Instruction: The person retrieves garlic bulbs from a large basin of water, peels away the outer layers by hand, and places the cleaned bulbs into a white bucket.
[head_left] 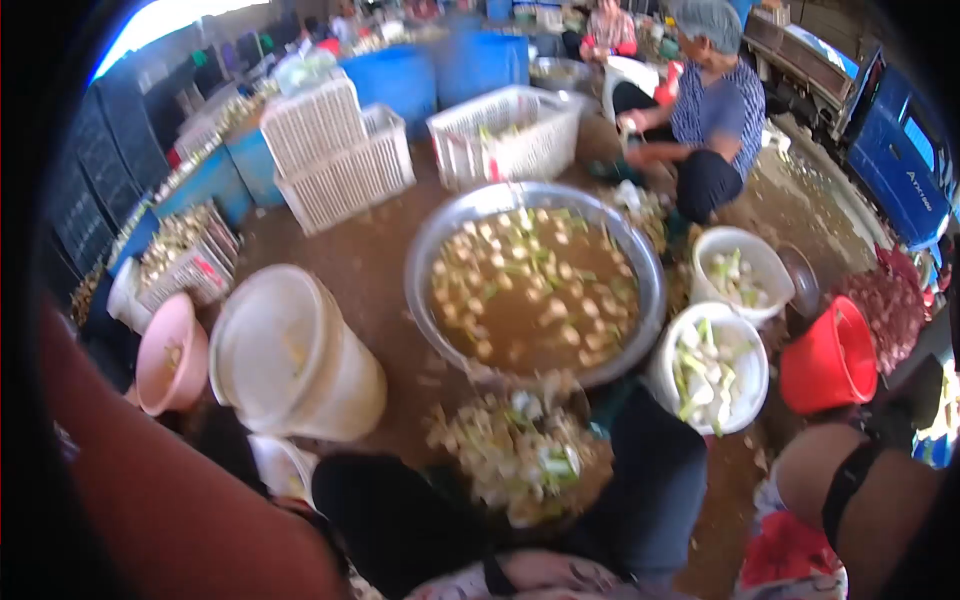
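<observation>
In the head view, the grip of the left hand and of the right hand cannot be told, as neither can be made out. Nearest to the lap, a heap of pale peelings (515, 450) with green scraps is seen on the floor between 2 dark-trousered knees (640, 480). Just beyond it, a wide metal basin (652, 290) is set upright, and many pale bulbs (535, 255), some with green stems, are held in its brownish water.

To the right of the basin, 2 white buckets (763, 395) are partly filled with pale, green-stemmed pieces (708, 375); a red bucket (815, 370) is placed beside them. To the left, a large white tub (350, 385) is seen near a pink basin (165, 380). Beyond the metal basin, 1 white slatted crate (530, 150) is placed, and 2 more (340, 180) are stacked, the upper one tilted.

Near the far right edge of the basin, a seated co-worker in a hair net (720, 120) is seen; farther back are blue tubs (480, 70). A blue vehicle (895, 165) is seen at the upper right.
</observation>
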